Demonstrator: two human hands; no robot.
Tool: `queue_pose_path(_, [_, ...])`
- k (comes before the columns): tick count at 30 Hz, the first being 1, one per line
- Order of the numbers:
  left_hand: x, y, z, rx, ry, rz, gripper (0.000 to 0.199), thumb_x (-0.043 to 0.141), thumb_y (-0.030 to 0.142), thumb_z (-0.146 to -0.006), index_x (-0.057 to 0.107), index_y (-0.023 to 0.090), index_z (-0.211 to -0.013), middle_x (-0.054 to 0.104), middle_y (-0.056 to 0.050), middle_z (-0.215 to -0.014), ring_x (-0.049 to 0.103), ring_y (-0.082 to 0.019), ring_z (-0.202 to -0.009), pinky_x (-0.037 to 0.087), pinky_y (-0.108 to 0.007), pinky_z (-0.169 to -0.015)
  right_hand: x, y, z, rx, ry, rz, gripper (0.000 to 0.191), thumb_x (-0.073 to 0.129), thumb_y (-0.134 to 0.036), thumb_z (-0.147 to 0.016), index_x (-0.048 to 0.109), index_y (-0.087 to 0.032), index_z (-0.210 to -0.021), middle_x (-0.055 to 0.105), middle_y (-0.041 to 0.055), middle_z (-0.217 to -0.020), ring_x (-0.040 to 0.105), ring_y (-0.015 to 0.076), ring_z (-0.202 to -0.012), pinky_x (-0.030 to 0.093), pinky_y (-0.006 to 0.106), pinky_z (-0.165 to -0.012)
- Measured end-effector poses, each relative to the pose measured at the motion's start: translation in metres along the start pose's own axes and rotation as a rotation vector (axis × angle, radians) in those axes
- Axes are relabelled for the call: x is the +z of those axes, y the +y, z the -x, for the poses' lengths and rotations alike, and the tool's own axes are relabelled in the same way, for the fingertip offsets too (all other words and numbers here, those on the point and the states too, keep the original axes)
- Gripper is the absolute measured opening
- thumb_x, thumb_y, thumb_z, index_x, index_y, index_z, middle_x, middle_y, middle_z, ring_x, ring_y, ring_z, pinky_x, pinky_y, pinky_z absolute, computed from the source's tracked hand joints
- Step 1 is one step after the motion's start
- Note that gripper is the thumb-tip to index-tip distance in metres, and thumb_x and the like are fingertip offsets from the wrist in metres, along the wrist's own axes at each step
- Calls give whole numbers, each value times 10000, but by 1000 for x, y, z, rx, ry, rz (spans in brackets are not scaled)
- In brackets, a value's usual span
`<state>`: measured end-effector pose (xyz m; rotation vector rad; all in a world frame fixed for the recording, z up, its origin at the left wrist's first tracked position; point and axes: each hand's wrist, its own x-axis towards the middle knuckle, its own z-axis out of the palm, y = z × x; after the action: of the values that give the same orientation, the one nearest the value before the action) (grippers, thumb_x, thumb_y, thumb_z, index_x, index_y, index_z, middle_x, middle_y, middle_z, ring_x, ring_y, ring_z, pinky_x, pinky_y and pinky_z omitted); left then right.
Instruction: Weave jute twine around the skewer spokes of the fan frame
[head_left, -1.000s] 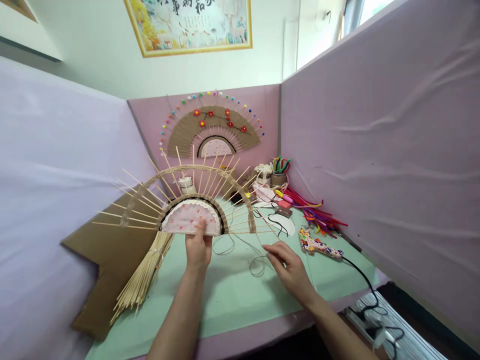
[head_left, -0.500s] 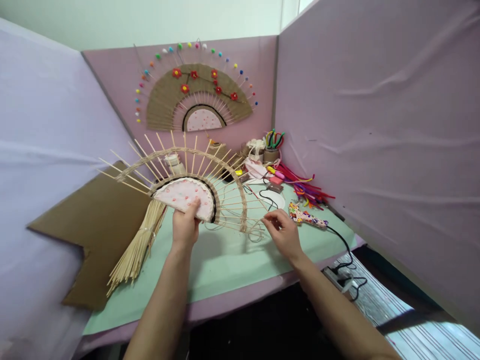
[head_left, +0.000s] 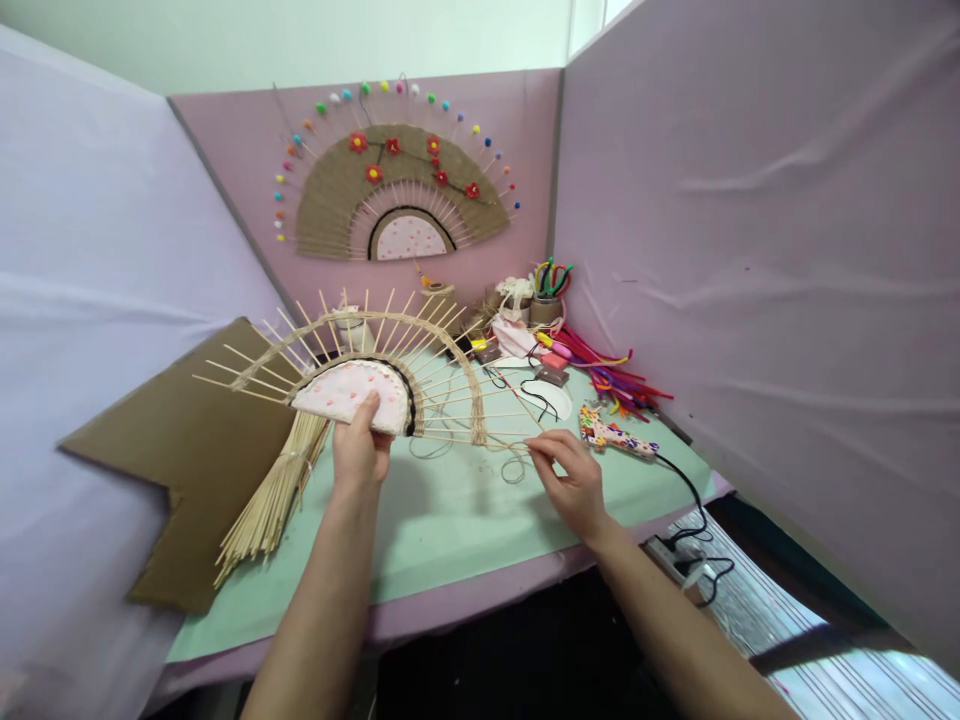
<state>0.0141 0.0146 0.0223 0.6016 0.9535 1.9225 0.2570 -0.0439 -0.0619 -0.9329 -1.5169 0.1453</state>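
Note:
My left hand grips the pink half-round base of a fan frame, thumb on top of the spotted fabric. Thin wooden sticks spread out from this base, and a band of woven twine arcs across them. To the right of the frame, my right hand pinches a strand of twine between thumb and fingertips, by the ends of the lowest sticks. Part of the strand hangs in a loose loop. The fingers of my left hand are hidden beneath the base.
A bundle of sticks and brown cardboard lie at left. At right are a patterned glue gun with a black cord, pipe cleaners and a pot of scissors. A finished fan hangs on the back panel.
The fan frame has shifted slightly left and tilted flatter, with my left hand. My right hand stays near the same spot, still pinching the twine, and the gap between it and the woven band is wider.

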Motion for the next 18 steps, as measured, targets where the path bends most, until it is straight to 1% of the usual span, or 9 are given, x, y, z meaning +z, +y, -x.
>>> queue_pose_path(2, [0,1,0,0,10,16,362,709,102,-712,667,220,-1052,703,-41,-1090,681,-107,-825,551,-181,-688,2,2,3,49,12,-40,97,556,-227,-896,651,-215,-900,639,63,-849,609,168,-769,515,317,-682])
queue_pose_path(4, [0,1,1,-8,8,25,347,702,96,-713,670,216,-1037,711,-38,-1060,685,-110,-827,551,-177,-691,4,4,5,184,36,-131,65,592,-273,-875,610,-213,-890,636,51,-826,610,167,-754,520,318,-684])
queue_pose_path(7, [0,2,5,-41,-17,27,322,699,83,-706,678,207,-1003,723,-30,-996,686,-106,-784,553,-169,-668,7,6,3,429,36,-321,205,673,-343,-805,538,-210,-881,613,19,-767,599,148,-693,508,278,-627])
queue_pose_path(9, [1,1,9,-69,-40,26,311,697,72,-703,682,200,-986,727,-28,-974,684,-102,-756,555,-163,-646,9,7,-2,537,6,-409,281,714,-372,-753,515,-207,-863,591,-4,-722,581,135,-651,482,250,-585])
queue_pose_path(12, [4,-4,19,-121,-73,16,298,685,60,-712,686,190,-980,731,-35,-987,685,-106,-751,552,-153,-615,12,4,-7,657,-42,-482,330,741,-390,-701,521,-202,-859,572,-22,-686,554,121,-603,442,231,-539])
queue_pose_path(14, [8,-10,27,-165,-89,5,294,676,63,-725,689,191,-990,731,-37,-1004,685,-105,-750,546,-148,-611,16,1,-8,725,-68,-532,341,753,-398,-671,539,-202,-849,574,-22,-678,535,116,-579,426,228,-515])
queue_pose_path(18, [18,-28,44,-219,-111,17,310,674,89,-752,687,208,-1038,725,-40,-1052,685,-104,-772,535,-148,-625,26,-9,-5,790,-133,-616,319,777,-407,-624,603,-187,-776,593,0,-667,489,105,-544,388,225,-478])
